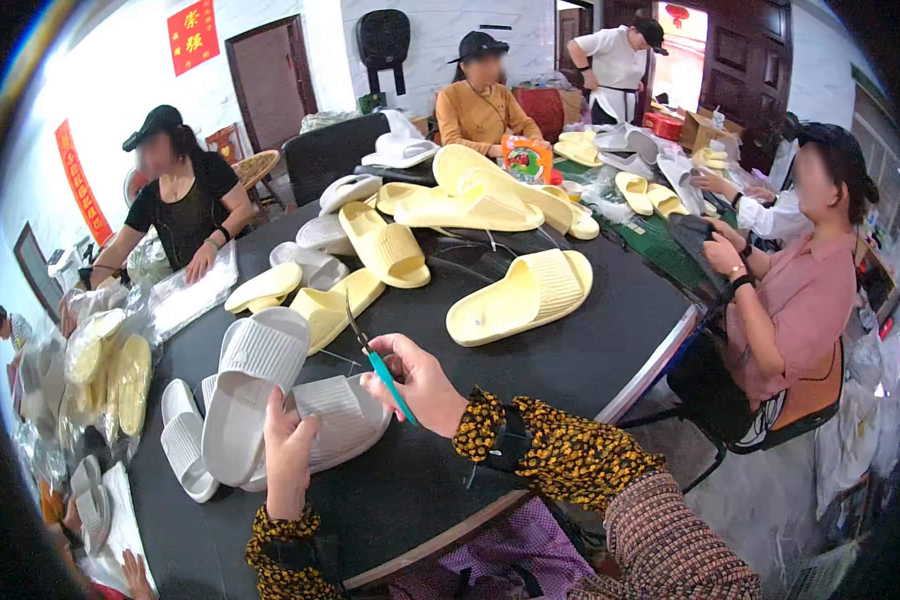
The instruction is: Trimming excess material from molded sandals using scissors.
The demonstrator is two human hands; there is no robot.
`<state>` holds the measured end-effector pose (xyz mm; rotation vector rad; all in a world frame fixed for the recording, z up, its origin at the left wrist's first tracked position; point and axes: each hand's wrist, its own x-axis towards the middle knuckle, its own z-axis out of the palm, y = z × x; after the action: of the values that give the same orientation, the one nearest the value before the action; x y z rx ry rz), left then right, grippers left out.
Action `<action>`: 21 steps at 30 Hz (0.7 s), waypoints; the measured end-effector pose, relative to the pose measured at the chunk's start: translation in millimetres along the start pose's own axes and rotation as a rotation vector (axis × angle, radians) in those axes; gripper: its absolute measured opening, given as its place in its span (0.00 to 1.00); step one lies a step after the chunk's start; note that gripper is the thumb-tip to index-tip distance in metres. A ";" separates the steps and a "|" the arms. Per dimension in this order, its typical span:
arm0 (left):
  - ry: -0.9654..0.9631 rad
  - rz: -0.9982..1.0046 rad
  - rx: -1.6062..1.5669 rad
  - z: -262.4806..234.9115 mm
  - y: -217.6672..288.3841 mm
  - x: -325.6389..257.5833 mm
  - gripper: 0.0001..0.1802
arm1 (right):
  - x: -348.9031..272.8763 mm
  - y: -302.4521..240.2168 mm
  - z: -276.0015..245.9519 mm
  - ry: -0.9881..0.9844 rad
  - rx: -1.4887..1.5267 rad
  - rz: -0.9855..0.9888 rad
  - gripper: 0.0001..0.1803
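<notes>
My left hand is closed on the edge of a grey slide sandal, tilted upright with its ribbed strap at the top. In my right hand is a teal-handled tool with a thin, curved metal tip pointing up and away; whether it is a blade or snips I cannot tell. Behind the held sandal lies another grey slide sandal, partly hidden by it. One more grey sandal rests to its left. Just beyond the tool is a pale yellow sandal.
A black round table bears a single yellow sandal and a heap of yellow sandals farther back. Bagged sandals stand at the left edge. Several people sit or stand around, one in a pink shirt at right.
</notes>
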<state>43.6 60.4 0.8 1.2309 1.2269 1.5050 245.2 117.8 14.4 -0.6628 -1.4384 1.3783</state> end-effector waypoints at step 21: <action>-0.525 -0.023 0.083 237.4 37.5 56.0 0.34 | -129.4 -83.6 -107.5 0.096 0.420 -0.143 0.28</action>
<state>265.7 150.6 59.5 1.5372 0.9492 1.0244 408.4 28.9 42.1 -0.3417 -1.0531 1.4543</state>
